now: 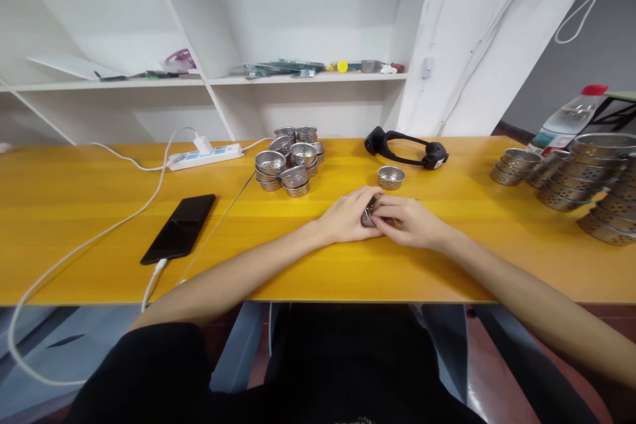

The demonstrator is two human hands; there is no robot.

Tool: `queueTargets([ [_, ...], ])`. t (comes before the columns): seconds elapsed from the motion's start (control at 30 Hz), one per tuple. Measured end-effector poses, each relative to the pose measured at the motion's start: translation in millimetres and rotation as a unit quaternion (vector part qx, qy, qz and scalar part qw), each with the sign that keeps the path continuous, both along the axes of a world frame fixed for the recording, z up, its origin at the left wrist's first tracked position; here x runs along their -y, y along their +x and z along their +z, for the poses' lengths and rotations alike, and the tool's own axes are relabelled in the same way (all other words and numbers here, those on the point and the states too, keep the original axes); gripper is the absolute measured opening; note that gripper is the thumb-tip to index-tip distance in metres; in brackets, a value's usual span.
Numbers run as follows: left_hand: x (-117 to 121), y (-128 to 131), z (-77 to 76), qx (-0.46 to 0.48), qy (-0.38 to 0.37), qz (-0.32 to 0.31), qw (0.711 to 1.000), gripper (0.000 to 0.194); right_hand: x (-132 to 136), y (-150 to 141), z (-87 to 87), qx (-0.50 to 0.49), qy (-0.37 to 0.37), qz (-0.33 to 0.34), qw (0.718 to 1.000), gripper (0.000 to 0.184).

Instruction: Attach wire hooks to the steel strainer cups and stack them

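Both of my hands meet over the yellow table [298, 271]. My left hand [349, 213] is wrapped round a small perforated metal cup [366, 217], tilted on its side and partly hidden by fingers. The fingertips of my right hand [410, 222] are pinched at the cup's open side; whether they grip its rim or something small inside, I cannot make out. Just beyond my hands, a single perforated metal cup [391, 177] stands upright. Several more such cups [293, 159] are piled to the left, some stacked in pairs.
At the right stand tall stacks of metal cups [576, 175] and a water bottle [571, 116]. A black headset [405, 146] lies at the back. On the left are a phone [179, 228] with a white cable and a power strip [206, 157]. Shelves [308, 79] rise behind.
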State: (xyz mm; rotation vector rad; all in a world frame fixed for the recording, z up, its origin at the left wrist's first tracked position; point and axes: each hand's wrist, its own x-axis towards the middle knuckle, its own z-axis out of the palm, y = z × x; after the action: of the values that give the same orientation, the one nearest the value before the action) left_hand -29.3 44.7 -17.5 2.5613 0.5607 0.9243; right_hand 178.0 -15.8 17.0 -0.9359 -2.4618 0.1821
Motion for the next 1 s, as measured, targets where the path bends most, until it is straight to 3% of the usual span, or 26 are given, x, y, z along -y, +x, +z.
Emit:
queueTargets([
  [0.2, -1.0, 0.2, -1.3, 0.011, 0.002, 0.002, 1.000, 0.067, -0.6, 0.0, 0.4, 0.005, -0.011, 0.000, 1.000, 0.033],
  [0.4, -1.6, 0.6, -0.7, 0.005, 0.005, 0.028, 1.000, 0.071, 0.1, 0.8, 0.0, -0.003, 0.024, -0.007, 1.000, 0.029],
  [0.57, -1.6, -1.4, 2.6, -0.041, 0.043, 0.072, 0.996, 0.058, -1.4, 1.3, -1.7, -0.027, 0.068, -0.039, 0.997, 0.032],
  [0.8, -8.4, -6.3, 4.0, -0.109, 0.077, 0.215, 0.967, 0.059, -3.1, 3.0, -1.3, -0.045, 0.088, -0.069, 0.993, 0.032],
  [1.0, -22.0, -13.5, 4.4, -0.204, 0.119, 0.335, 0.912, 0.056, -2.7, 5.1, 0.0, -0.024, 0.063, -0.083, 0.994, 0.033],
])
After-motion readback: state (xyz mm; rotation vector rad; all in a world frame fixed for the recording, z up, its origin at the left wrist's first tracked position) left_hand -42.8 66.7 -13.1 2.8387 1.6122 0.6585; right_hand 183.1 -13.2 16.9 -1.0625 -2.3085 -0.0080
